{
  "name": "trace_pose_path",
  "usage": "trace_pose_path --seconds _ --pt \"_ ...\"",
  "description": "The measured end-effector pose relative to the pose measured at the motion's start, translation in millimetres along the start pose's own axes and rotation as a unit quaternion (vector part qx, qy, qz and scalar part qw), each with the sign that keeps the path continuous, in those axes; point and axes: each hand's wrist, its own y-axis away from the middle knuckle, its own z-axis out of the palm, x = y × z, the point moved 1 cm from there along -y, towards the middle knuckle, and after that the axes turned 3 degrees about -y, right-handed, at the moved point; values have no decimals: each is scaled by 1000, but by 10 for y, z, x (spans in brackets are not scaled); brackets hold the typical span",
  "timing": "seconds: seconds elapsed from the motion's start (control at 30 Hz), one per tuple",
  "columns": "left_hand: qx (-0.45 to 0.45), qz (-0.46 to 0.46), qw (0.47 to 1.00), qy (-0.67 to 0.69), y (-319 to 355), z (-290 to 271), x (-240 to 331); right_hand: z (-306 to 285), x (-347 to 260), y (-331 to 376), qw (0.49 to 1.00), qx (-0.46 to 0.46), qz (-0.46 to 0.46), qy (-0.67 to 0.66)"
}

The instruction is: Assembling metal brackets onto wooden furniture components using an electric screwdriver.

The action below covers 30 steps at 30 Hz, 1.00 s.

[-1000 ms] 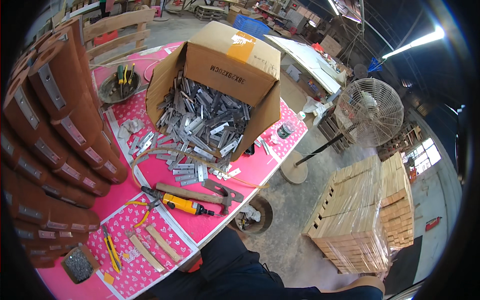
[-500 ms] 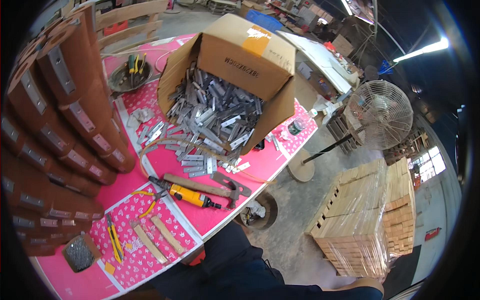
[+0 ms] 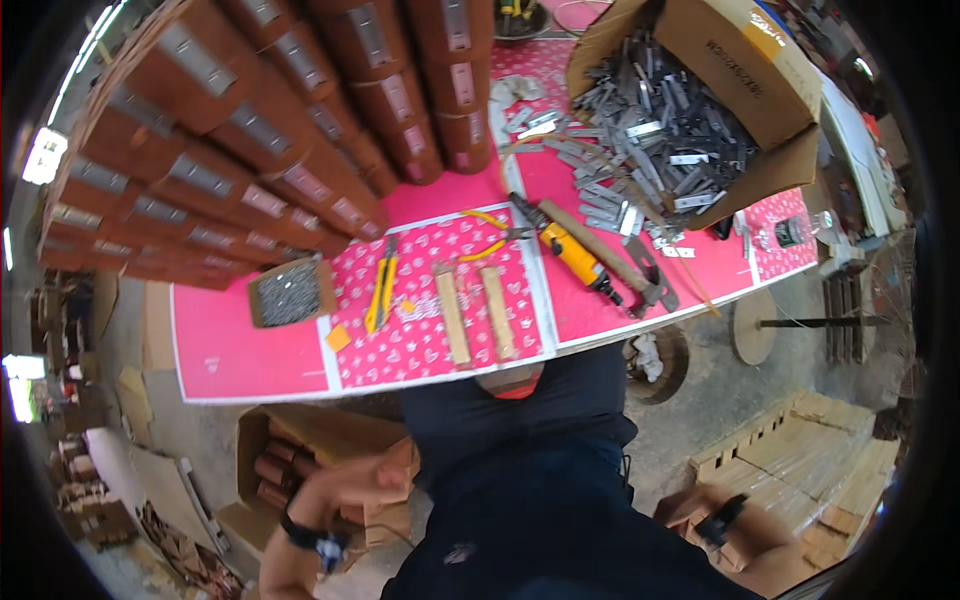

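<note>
My left hand (image 3: 378,478), smeared by motion, is held low beside my body over an open carton (image 3: 258,425) of brown cylinders. My right hand (image 3: 690,506) hangs at my other side, near the wrapped wood stack; its fingers are blurred and partly turned away. Nothing shows in either hand. On the pink table ahead lie two wooden strips (image 3: 453,318), yellow-handled pliers (image 3: 488,238), a slim yellow-handled tool (image 3: 382,288), a yellow power tool (image 3: 575,256) and a hammer (image 3: 612,252). A small box of metal fasteners (image 3: 287,293) stands at the table's left part.
Brown cylinders with metal plates (image 3: 250,130) are piled high at the back left. A tipped carton (image 3: 765,75) spills metal plates (image 3: 670,135) at the back right. A bottle (image 3: 790,232) lies nearby. A round bin (image 3: 660,365) and wrapped wood stack (image 3: 790,450) stand right.
My view has swung left and down, so the table sits higher and farther right. Both my hands and the carton below have come into view. The tools on the table lie as before.
</note>
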Motion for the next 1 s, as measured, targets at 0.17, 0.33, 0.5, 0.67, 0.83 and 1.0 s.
trace_pose_path --seconds 0.17,0.33,0.5,0.67,0.83,1.0 --pt "397 329 857 13 724 -754 780 -678 -694 1422 891 388 -189 144" --pt "637 484 595 70 1502 -1091 1340 -1104 -1642 2081 587 639 -494 54" --pt "713 599 336 141 1910 -1679 1446 -1329 -2733 1753 365 791 -407 275" --pt "766 496 377 158 1314 -1751 941 -1392 -2993 1283 385 807 -328 303" --pt "861 270 429 49 538 -1998 72 -1594 -3205 1100 352 825 -346 274" --pt "834 221 487 -134 125 -2004 377 -1598 -3034 1244 459 769 -385 223"
